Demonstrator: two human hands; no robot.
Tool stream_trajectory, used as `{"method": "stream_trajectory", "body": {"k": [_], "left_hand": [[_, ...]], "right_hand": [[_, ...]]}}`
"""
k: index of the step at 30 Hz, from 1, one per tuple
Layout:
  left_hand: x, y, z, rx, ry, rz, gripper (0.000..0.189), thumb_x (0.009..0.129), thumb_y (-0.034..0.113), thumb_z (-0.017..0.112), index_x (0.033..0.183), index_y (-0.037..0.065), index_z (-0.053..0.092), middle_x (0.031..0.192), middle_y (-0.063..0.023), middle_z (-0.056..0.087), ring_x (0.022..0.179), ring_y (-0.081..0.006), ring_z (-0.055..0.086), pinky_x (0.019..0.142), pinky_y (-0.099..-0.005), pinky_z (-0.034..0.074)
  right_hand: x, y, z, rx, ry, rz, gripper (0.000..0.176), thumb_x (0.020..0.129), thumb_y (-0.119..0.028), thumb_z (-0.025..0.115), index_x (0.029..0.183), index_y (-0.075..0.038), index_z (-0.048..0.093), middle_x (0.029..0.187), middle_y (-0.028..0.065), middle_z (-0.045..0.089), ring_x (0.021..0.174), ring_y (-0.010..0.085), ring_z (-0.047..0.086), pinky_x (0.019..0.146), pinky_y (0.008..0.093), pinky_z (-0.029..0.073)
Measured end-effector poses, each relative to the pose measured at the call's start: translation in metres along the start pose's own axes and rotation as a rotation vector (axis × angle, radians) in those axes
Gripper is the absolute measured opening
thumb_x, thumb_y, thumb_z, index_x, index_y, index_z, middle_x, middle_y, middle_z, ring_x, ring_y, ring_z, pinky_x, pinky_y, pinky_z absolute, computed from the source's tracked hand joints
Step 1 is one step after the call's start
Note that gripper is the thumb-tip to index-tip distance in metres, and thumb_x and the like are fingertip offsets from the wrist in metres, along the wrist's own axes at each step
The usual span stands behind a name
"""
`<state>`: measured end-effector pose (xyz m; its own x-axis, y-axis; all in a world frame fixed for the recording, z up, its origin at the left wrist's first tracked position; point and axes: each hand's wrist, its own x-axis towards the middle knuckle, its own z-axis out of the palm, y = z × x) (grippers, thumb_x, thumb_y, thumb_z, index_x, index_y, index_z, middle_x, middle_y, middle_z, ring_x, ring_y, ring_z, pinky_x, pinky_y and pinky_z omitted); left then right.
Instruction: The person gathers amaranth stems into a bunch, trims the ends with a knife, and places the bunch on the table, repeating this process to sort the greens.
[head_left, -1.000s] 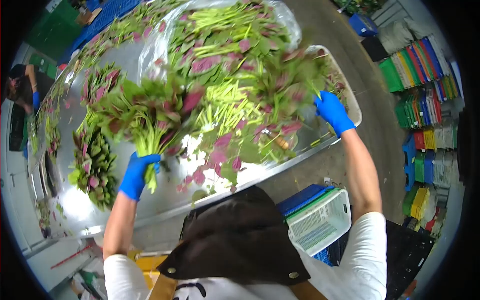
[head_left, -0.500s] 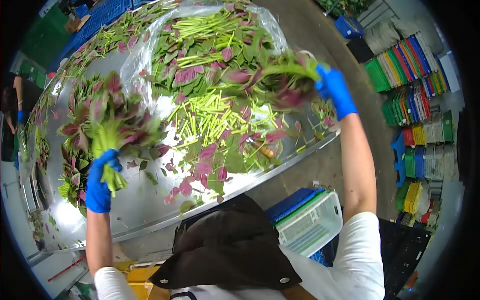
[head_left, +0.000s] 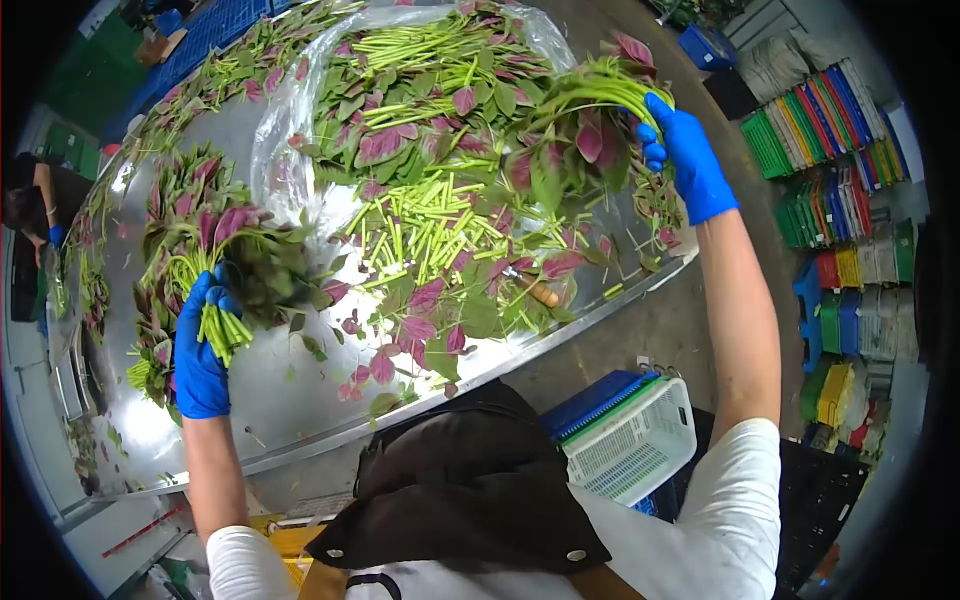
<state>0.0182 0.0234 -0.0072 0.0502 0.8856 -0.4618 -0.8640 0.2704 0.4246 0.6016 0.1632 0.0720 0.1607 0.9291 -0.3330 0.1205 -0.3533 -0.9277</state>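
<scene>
My left hand (head_left: pixel 203 350), in a blue glove, is closed around the stems of a bunch of red amaranth (head_left: pixel 235 240). The cut stem ends stick out below the fist, and some leaves are blurred. On the right, my gloved right hand (head_left: pixel 685 165) grips a second amaranth bunch (head_left: pixel 575 130), its leaves hanging down to the left. Between the hands lie cut stem pieces (head_left: pixel 430 230) and loose leaves (head_left: pixel 420 330). A wooden-handled tool (head_left: pixel 540 291) is partly covered by leaves. Behind them, more amaranth (head_left: pixel 400 150) lies on clear plastic sheeting (head_left: pixel 275 140).
The metal table (head_left: pixel 300 420) has a raised front edge. Beside me on the right stands a white plastic crate (head_left: pixel 640 440). Colourful stacked crates (head_left: pixel 820 120) line the far right. Another person (head_left: pixel 40 200) is at the far left.
My right hand has risen slightly and moved right, lifting its bunch. In my left hand the bunch has tilted, its leaves now leaning right. The camera view has shifted a little.
</scene>
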Motion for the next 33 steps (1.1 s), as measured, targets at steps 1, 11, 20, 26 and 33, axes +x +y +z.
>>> {"method": "stream_trajectory", "body": {"k": [1,11,20,26,33], "left_hand": [[-0.006,-0.01,0.022,-0.03,0.0,0.071,0.028,0.095,0.012,0.05,0.116,-0.006,0.051,0.092,-0.008,0.062,0.07,-0.0145,0.056,0.068,-0.027,0.049],[-0.013,-0.217,0.006,0.05,0.174,-0.304,0.022,0.088,0.017,0.06,0.103,0.001,0.059,0.079,-0.007,0.061,0.069,-0.0187,0.06,0.064,-0.0309,0.052],[-0.019,-0.251,-0.012,0.014,0.158,-0.337,0.027,0.088,0.012,0.056,0.112,-0.001,0.056,0.099,-0.0114,0.064,0.085,-0.0211,0.063,0.079,-0.0349,0.053],[-0.021,-0.252,-0.005,-0.243,0.112,-0.319,0.037,0.091,0.012,0.053,0.124,-0.002,0.047,0.117,-0.0143,0.058,0.102,-0.0239,0.061,0.092,-0.0382,0.049],[-0.018,-0.248,-0.011,-0.08,0.055,-0.389,0.04,0.087,0.006,0.057,0.124,-0.002,0.048,0.113,-0.014,0.06,0.101,-0.0235,0.061,0.091,-0.0365,0.049]], "right_hand": [[-0.005,-0.004,0.009,0.121,-0.051,-0.028,0.034,0.095,-0.037,0.048,0.104,-0.006,0.058,0.064,-0.0018,0.05,0.044,0.0069,0.038,0.041,0.0223,0.032],[-0.131,0.135,0.205,0.337,-0.301,0.334,0.037,0.095,-0.039,0.047,0.108,-0.006,0.058,0.065,0.0001,0.053,0.046,0.0075,0.046,0.04,0.0227,0.038],[-0.165,0.17,0.225,-0.451,-0.548,-0.1,0.047,0.092,-0.043,0.05,0.114,-0.001,0.054,0.08,0.0148,0.06,0.065,0.0303,0.059,0.061,0.0401,0.047],[-0.158,0.154,0.227,-0.883,-0.366,-0.62,0.064,0.086,-0.052,0.052,0.124,0.0,0.05,0.124,0.0225,0.048,0.116,0.04,0.044,0.091,0.0475,0.037],[-0.158,0.157,0.229,-0.912,-0.4,-0.608,0.074,0.082,-0.056,0.054,0.13,-0.001,0.045,0.13,0.0244,0.043,0.121,0.0463,0.037,0.101,0.0493,0.029]]}}
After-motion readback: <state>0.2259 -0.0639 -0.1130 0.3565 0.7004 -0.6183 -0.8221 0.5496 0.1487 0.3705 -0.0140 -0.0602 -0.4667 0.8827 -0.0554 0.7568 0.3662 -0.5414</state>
